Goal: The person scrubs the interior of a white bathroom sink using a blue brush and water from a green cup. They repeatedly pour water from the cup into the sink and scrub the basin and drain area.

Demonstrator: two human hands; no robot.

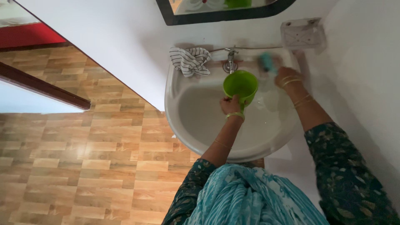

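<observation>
Holding a green mug (240,84) by its handle, the left hand (230,104) keeps it over the white sink (183,125), near the tap (229,59). The right hand (286,76) grips a blurry blue scrubber (266,62) on the far right rim. A striped cloth (190,61) lies far left.

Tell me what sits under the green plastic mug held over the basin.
Under the green plastic mug, gripped by the left hand, lies the white ceramic basin bowl. The drain is not visible, hidden behind mug and hand.
</observation>
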